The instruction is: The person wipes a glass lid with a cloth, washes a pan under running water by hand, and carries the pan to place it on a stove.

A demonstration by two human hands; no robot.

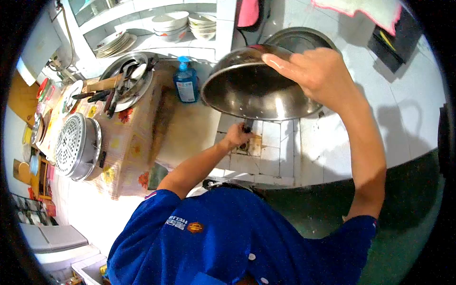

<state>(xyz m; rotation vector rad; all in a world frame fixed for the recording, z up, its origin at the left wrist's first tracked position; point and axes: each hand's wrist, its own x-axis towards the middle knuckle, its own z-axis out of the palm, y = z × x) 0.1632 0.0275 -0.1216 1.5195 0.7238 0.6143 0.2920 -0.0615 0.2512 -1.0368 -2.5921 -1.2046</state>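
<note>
My right hand grips the rim of a large metal basin. The basin is held tilted above a white-tiled sink, its hollow side facing me. Lower down, my left hand reaches into the sink, fingers closed around a small dark thing near the brown-stained tiles. What that dark thing is cannot be made out. Behind the basin in my right hand shows part of a round metal lid or pan. A blue pump bottle stands to the left of the basin.
On the left, a table with a patterned cloth bears a perforated steamer pot and a tray of utensils. Stacked bowls and plates sit on a tiled shelf behind. Cloths hang at the upper right.
</note>
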